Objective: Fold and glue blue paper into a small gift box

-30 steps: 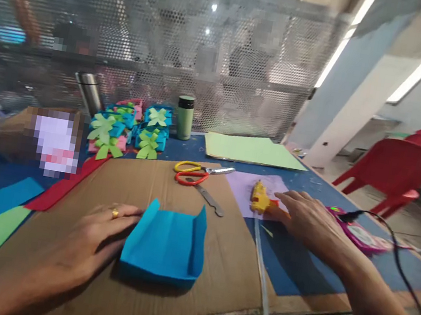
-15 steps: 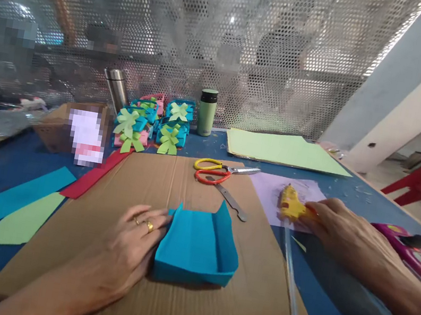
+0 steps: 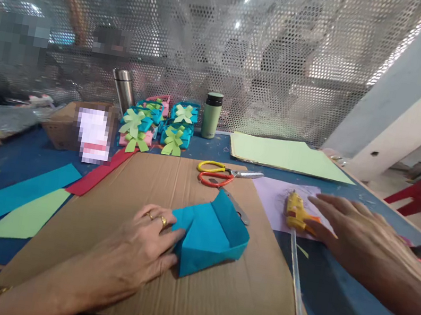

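Observation:
A blue folded paper box (image 3: 209, 232), open on top, sits turned on the brown cardboard sheet (image 3: 96, 262). My left hand (image 3: 147, 244), with rings on it, is closed on the box's left side; some of its fingertips are hidden behind the paper. To the right, a yellow glue gun (image 3: 296, 212) lies on a lilac paper sheet (image 3: 270, 202), with a long clear glue stick (image 3: 296, 285) coming out of its back. My right hand (image 3: 347, 229) is just beside the gun, fingers stretched out and apart, the thumb close to its orange trigger.
Scissors (image 3: 227, 175) lie behind the box, partly over a metal blade (image 3: 243, 215). Finished small boxes with green bows (image 3: 175, 141), a green tumbler (image 3: 211, 116) and light green sheets (image 3: 284, 153) stand farther back. Blue (image 3: 12, 205) and red strips (image 3: 100, 174) lie left.
My right hand has let go of the glue gun and its fingers have spread. The blue box has turned and shifted slightly right, with my left hand on its side.

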`<state>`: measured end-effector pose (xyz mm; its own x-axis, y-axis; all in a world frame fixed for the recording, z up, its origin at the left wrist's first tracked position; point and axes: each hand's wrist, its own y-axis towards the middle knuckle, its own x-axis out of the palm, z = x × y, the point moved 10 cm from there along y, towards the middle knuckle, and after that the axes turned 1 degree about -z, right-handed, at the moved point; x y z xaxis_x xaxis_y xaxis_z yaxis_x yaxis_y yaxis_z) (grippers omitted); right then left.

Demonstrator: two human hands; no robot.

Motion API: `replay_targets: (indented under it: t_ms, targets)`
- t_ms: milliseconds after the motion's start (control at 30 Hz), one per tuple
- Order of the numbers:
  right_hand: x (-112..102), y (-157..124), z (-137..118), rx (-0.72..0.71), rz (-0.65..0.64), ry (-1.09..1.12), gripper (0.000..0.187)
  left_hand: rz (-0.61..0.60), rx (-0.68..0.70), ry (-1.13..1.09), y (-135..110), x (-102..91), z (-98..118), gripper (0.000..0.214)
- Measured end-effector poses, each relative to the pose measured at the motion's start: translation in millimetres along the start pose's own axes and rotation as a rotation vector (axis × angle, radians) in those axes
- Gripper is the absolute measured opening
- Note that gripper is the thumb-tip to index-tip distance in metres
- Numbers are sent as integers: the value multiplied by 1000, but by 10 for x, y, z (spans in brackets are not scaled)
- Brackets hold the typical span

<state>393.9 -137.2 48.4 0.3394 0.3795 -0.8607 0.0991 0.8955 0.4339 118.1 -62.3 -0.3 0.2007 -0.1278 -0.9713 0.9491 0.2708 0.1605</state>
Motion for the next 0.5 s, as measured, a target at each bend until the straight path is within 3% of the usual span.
replay_targets:
  t_ms: [100, 167, 233, 300, 333, 400, 500]
  targets:
    - [-566, 320, -735, -276, 135, 309, 23, 32, -43, -44, 2, -25, -64, 22]
    - [-733, 576, -1319, -447, 49, 415, 27, 54, -84, -79, -2, -24, -110, 21]
    - [-613, 797, -1848, -543, -183, 400, 26, 67, -112, -115, -10, -8, -138, 21]
    - [-362, 918, -2212, -578, -405, 341, 24, 63, -136, -147, -24, 24, -159, 21]
    - [-266, 954, -2338, -595, -456, 328, 22, 52, -152, -162, -34, 50, -174, 21]
    - [-65, 981, -2482, -611, -542, 303, 22, 36, -173, -183, -57, 98, -198, 22]
    - [189, 985, -2496, -580, -639, 306, 30, 66, -168, -202, -99, 106, -215, 26]
